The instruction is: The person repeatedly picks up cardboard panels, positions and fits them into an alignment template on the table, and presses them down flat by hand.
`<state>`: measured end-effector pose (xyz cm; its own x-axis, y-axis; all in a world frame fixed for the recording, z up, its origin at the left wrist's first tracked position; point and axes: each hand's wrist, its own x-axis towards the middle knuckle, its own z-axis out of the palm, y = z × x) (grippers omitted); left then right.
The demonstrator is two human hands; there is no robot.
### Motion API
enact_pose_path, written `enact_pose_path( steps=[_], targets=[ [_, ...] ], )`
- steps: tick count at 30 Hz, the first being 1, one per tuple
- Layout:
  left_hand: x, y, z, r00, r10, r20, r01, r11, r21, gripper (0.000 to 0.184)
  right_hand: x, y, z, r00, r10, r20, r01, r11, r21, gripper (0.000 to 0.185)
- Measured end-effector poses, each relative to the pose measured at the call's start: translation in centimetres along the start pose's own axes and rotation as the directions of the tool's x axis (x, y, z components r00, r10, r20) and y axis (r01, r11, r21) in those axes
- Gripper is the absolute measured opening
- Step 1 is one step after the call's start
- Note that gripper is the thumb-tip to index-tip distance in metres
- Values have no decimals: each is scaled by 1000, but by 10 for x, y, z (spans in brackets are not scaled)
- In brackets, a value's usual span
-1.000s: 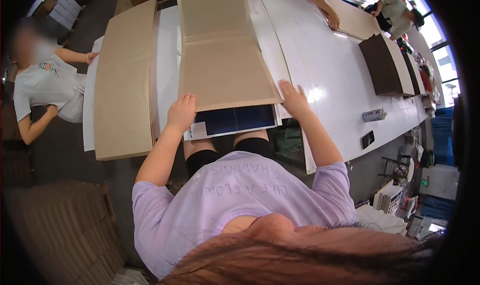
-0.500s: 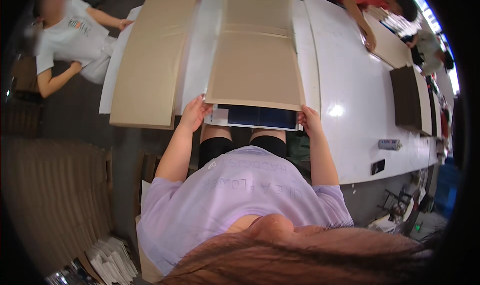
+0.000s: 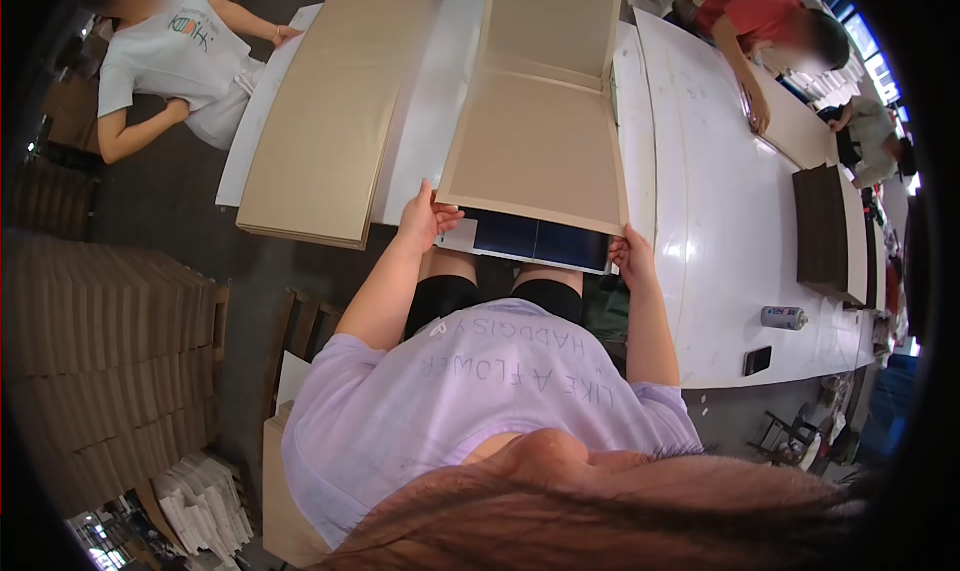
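Observation:
A beige folding board (image 3: 540,161) with a crosswise crease lies in front of me, its near edge by my lap. At its near left corner is my left hand (image 3: 432,221), thumb along the side edge and fingers curled at the front edge. My right hand (image 3: 632,256) pinches the near right corner between thumb and fingers. From under the near edge shows a dark blue panel (image 3: 540,237) with a white part at its left end. How far it reaches beneath the board is hidden.
A stack of beige boards (image 3: 315,121) lies left on the white table (image 3: 700,201). To the right are a spray can (image 3: 784,318), a phone (image 3: 757,361) and a dark-sided stack (image 3: 830,236). Cardboard piles (image 3: 110,341) stand lower left. Several people are around the table.
The view has shifted, so the scene sits further right in the picture. My left fingers look more spread at the corner. My right hand stays at its corner.

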<state>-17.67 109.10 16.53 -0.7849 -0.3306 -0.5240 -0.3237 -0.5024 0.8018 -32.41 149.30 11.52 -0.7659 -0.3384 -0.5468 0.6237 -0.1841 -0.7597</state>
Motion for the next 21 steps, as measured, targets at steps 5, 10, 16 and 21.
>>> enact_pose_path(
  steps=[5,10,16,21],
  targets=[
    [8,0,23,967,249,-60,-166,788,593,42,2,0,0,1000,-9,13,9,999,-33,35],
    [28,-11,6,980,132,-150,-30,840,542,41,2,5,2,1000,-6,21,7,1000,-28,35],
    [22,-5,25,524,815,247,-293,-100,951,53,7,1,2,1000,-5,19,5,1000,25,38],
    [-15,11,118,377,381,844,-542,-648,535,46,4,-10,6,999,-27,48,24,998,49,43]
  ],
)
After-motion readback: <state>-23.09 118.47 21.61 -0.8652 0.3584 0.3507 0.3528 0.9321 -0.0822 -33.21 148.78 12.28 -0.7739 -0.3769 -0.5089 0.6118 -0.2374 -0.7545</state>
